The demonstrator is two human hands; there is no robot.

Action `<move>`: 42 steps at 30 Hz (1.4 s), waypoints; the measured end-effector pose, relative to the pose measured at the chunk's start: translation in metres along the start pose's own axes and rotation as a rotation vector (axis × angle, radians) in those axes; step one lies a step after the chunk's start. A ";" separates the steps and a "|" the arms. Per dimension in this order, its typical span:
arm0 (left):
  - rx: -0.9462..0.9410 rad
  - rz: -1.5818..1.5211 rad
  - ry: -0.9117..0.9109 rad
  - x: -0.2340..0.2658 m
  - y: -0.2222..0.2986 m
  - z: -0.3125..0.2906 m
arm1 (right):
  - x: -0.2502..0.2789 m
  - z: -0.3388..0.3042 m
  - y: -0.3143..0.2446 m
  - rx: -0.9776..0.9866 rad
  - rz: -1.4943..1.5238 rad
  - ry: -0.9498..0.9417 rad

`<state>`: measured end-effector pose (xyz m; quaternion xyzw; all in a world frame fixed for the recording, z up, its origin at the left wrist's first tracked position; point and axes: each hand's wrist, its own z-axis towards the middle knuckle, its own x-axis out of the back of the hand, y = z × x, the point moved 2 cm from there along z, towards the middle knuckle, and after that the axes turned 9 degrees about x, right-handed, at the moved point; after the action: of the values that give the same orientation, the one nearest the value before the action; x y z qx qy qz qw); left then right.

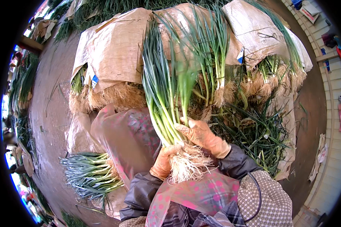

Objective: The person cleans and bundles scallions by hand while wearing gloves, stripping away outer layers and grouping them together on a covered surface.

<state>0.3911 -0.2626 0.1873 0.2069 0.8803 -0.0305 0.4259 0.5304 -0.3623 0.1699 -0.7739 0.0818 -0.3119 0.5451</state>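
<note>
Both my hands wear orange gloves. My left hand [163, 162] is closed round the lower white part of a bunch of green onions [163, 113], just above its pale, stringy roots. The green leaves point away from me, and the roots hang over my lap. On the bunch's right side, my right hand [204, 137] pinches a green onion stalk [185, 94] against the others; its leaves are smeared by motion. Straight ahead, several loose green onions [218, 72] lean on a sack with roots toward me.
Tan woven sacks [119, 49] cover rooted onions along the far side. A heap of stripped leaves [261, 132] lies to the right. At the left, another pile of green onions [89, 174] rests on the brown floor [53, 125]. A pink-patterned plastic sheet [201, 193] covers my lap.
</note>
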 end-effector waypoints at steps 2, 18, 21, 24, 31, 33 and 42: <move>-0.033 0.010 -0.083 0.005 -0.003 0.005 | 0.019 0.011 0.013 0.029 0.093 -0.128; -0.043 -0.095 -0.193 -0.026 0.011 0.023 | 0.044 0.065 0.164 -0.175 0.161 0.427; -0.203 -0.072 -0.107 -0.022 0.019 0.039 | 0.065 0.032 0.112 -0.108 0.587 0.218; -0.106 -0.007 -0.167 -0.022 0.018 0.058 | 0.069 0.015 0.035 -0.088 0.482 0.102; -0.099 0.037 -0.060 0.005 0.004 0.077 | 0.041 -0.004 0.033 -0.132 0.924 0.106; -0.150 -0.030 -0.060 -0.005 0.009 0.073 | 0.049 -0.031 -0.007 0.236 0.634 -0.144; -0.220 -0.090 -0.162 -0.017 0.022 0.053 | 0.136 -0.205 0.189 -0.385 0.411 0.401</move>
<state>0.4484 -0.2609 0.1691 0.1161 0.8494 0.0304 0.5139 0.5609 -0.6623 0.0977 -0.7532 0.3990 -0.3202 0.4135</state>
